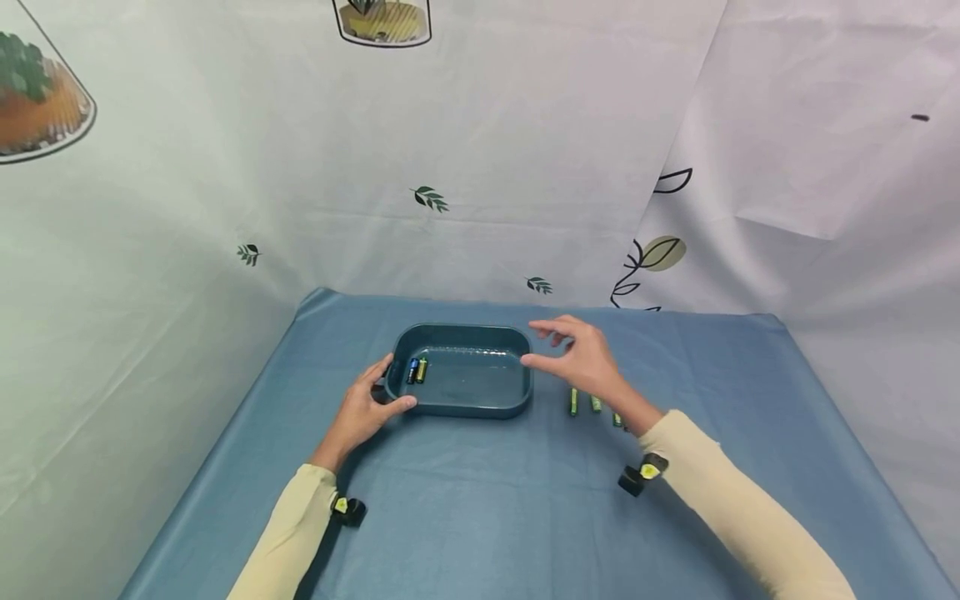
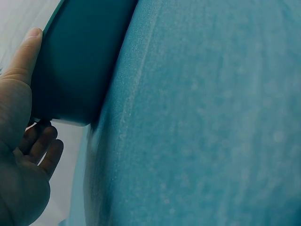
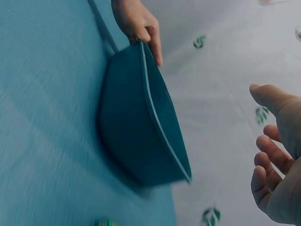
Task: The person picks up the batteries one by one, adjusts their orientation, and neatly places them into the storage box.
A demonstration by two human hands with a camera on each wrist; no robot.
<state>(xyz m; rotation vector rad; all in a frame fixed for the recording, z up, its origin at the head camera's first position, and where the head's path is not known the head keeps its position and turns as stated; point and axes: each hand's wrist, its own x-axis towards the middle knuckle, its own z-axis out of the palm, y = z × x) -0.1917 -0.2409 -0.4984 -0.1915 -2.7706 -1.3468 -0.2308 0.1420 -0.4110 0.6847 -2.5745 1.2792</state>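
Observation:
A dark teal rectangular baking dish (image 1: 472, 412) sits on the cloth-covered table. Inside it, near the left end, two small batteries (image 1: 422, 371) lie side by side, one with a blue end. My left hand (image 1: 362, 415) grips the dish's left end; in the left wrist view its thumb (image 2: 24, 59) presses the rim and its fingers bend by the end wall. At the right end hovers my right hand (image 1: 585, 360), thumb and fingers apart, holding nothing. Several green batteries (image 1: 573, 402) lie on the cloth below that hand, some partly hidden by the wrist.
A blue cloth (image 1: 480, 517) covers the table. Behind and to both sides hang pale curtains (image 1: 480, 125) with printed leaves and plants. Each wrist carries a small black camera (image 1: 632, 481) on a strap.

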